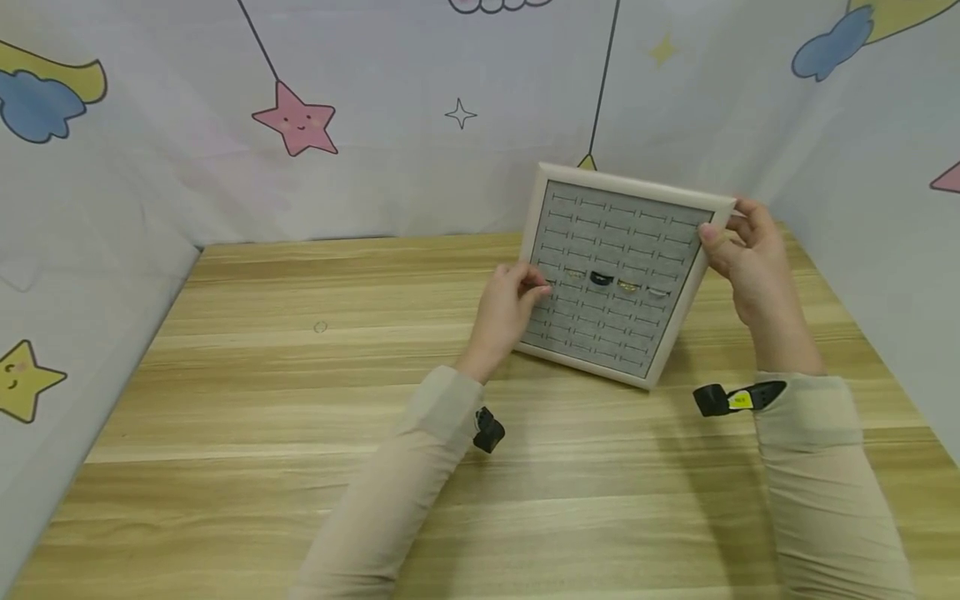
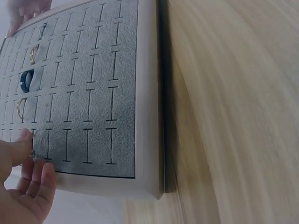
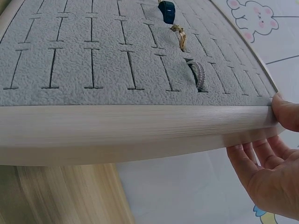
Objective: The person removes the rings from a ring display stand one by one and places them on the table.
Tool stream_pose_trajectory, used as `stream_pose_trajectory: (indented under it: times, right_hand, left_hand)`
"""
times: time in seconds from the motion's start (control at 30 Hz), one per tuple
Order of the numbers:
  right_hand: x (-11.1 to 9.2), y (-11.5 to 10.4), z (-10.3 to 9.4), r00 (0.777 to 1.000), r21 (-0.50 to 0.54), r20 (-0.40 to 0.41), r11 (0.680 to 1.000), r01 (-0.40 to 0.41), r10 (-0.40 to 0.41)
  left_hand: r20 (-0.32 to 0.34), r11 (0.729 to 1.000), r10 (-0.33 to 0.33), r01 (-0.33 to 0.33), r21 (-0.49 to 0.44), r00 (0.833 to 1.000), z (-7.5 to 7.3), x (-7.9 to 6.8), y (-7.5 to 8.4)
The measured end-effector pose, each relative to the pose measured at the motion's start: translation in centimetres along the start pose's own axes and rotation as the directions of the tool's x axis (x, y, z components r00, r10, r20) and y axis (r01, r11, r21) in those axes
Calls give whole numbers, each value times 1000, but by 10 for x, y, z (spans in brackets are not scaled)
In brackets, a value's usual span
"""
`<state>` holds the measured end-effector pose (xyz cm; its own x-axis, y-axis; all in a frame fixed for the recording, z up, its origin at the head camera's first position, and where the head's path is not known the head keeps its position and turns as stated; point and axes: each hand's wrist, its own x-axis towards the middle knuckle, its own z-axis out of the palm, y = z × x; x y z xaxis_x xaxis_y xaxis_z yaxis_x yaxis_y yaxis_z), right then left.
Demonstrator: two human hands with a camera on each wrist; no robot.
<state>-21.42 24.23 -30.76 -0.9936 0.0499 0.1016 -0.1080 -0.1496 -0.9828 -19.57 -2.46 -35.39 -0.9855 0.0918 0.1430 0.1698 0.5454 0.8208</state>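
A ring display board (image 1: pixel 609 333) with grey slotted padding and a pale frame is tilted up off the table. My right hand (image 1: pixel 761 258) grips its upper right corner, thumb on the front and fingers behind. At the left end of one slot row, my left hand (image 1: pixel 506 308) pinches a small ring (image 2: pixel 32 153), mostly hidden by the fingertips. Along that same row sit a thin gold ring (image 2: pixel 21 108), a wide dark blue ring (image 2: pixel 26 81), an ornate gold ring (image 3: pixel 180 37) and a silver ring with small stones (image 3: pixel 198 76).
A thin round outline like a ring (image 1: pixel 321 327) lies on the wooden table (image 1: pixel 247 417), well left of the board. Behind and beside the table hangs a white printed cloth (image 1: pixel 390 183). Both wrists carry small black cameras.
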Motion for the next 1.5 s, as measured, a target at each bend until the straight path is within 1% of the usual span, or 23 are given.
stream_pose_trajectory:
  times: [0.2,0.37,0.4,0.53,0.63,0.77,0.87,1.03,1.2,1.5]
  right_hand:
    - [1,0,0,1000,-6,0,1000,-14,14]
    - [1,0,0,1000,-9,-2,1000,-11,11]
    - [1,-1,0,1000,-1,-1,1000,-12,12]
    - [1,-1,1,1000,-40,-17,999,-14,14]
    - [0,-2,2,1000,-73,-26,997,-16,14]
    - [-1,-2,3,1000,-75,-24,997,-17,16]
    - [-1,-2,2,1000,-41,-17,999,-22,21]
    - [-1,-2,2,1000,21,-5,999,-26,26]
    - [-1,-2,2,1000,13,-9,1000,-26,26]
    - [-1,-3,1,1000,9,-3,1000,-25,25]
  left_hand:
    - [23,1000,10,-10,-23,1000,-3,0,-2]
    - [39,1000,11,-10,-24,999,-11,-3,-1]
    - [40,1000,9,-8,-18,999,-13,-3,-1]
    - [28,1000,-8,9,-19,1000,-25,-5,-4]
    - [1,999,-23,23,-37,1000,-36,-6,-10]
    - [-37,996,-51,49,-68,998,-52,-7,-19]
    - [-56,994,-79,75,-75,995,-64,-8,-27]
    - [-85,993,-115,112,-41,990,-81,-10,-44]
    - [-114,987,-159,159,-2,981,-97,-13,-63]
    - [-151,957,-274,285,50,950,-123,-24,-102]
